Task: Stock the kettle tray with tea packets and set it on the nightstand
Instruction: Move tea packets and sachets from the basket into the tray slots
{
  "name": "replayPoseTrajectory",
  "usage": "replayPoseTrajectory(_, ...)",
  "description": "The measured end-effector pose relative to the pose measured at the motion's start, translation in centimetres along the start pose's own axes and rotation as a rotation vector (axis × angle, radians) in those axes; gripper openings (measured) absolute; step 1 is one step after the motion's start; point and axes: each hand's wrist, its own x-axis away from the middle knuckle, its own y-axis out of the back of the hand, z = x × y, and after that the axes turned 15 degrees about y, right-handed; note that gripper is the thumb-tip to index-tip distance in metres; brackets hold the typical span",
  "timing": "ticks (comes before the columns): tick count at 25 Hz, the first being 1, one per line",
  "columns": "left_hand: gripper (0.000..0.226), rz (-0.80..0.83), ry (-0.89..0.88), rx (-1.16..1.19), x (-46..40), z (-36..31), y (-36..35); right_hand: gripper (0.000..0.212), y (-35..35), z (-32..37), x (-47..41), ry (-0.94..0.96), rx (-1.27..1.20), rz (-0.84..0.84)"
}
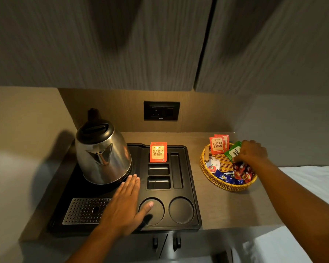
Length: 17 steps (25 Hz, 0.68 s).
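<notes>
A black kettle tray (pixel 193 186) lies on a wooden counter. A steel kettle (pixel 103 151) stands at its back left. Orange Classic Assam packets (pixel 158 152) stand upright in the tray's rear slot. My left hand (pixel 127 204) rests flat and open on the tray, fingers toward the kettle base. To the right sits a woven basket (pixel 217 182) holding orange Assam packets (pixel 217 145), a green tea packet (pixel 233 151) and red and blue sachets. My right hand (pixel 252 152) reaches into the basket, fingers closed around the green tea packet.
A metal drip grate (pixel 84 209) sits at the tray's front left, and two round cup recesses (pixel 181 210) lie at its front right. A black wall socket (pixel 161 111) is behind the tray. Cabinets hang overhead. White bedding (pixel 311 186) lies at the right.
</notes>
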Motion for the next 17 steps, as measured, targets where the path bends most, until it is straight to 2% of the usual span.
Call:
replayPoseTrajectory(3,0.096,-0.002,0.002,0.011,0.1,-0.1,0.2,0.059,0.7,-0.1,-0.4,-0.003,-0.045,-0.038)
replayPoseTrajectory(6,0.091,-0.021,0.0,0.021,0.2,-0.1,0.2,0.029,1.8,-0.4,-1.2,-0.002,-0.293,-0.026)
replayPoseTrajectory(9,0.089,-0.033,-0.006,0.032,0.3,-0.1,0.2,0.019,4.9,0.1,-1.3,-0.001,-0.353,0.014)
replayPoseTrajectory(12,0.088,-0.033,-0.01,0.025,0.4,-0.2,0.4,0.007,8.8,2.9,0.3,0.14,-0.354,-0.007)
replayPoseTrajectory(13,0.088,-0.03,-0.01,0.023,0.4,-0.2,0.5,0.009,9.6,4.9,1.2,0.209,-0.403,0.009)
replayPoseTrajectory(15,0.087,-0.029,-0.01,0.025,0.5,-0.3,0.6,0.016,9.9,9.9,3.3,0.388,-0.527,0.073)
replayPoseTrajectory(17,0.087,-0.024,-0.01,0.03,0.5,-0.3,0.7,0.012,8.3,15.0,4.7,0.528,-0.567,0.165)
